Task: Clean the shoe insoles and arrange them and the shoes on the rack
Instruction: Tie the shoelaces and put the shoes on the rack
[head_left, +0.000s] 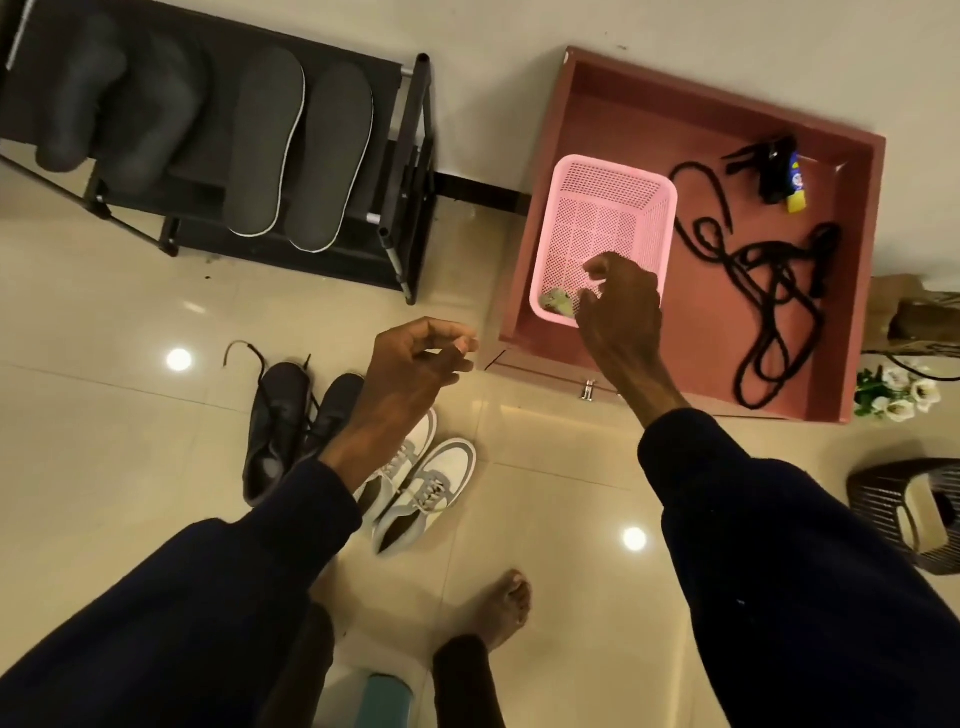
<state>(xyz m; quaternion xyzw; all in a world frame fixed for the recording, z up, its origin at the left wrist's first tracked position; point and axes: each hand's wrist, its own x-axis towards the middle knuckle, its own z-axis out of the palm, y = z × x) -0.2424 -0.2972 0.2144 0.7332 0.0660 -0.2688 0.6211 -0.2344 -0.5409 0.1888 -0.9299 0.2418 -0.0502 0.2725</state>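
Observation:
Several dark insoles (298, 150) lie on the top shelf of the black shoe rack (410, 171) at the upper left. A pair of black shoes (283, 426) and a pair of white and grey sneakers (431, 483) stand on the tiled floor below my left hand (415, 364), which hovers with loosely curled fingers and holds nothing. My right hand (621, 306) reaches into the pink basket (608, 208), its fingers just above a greenish cloth (558, 301) at the basket's near corner; they are apart from it.
The pink basket sits in an open reddish drawer (696, 332) with black laces (769, 291), a dark brush and a blue-yellow tube (795, 182). A dark plastic stool (914, 509) stands at the right. White flowers (898, 395) lie beside the drawer. A bare foot (506, 608) is on the floor.

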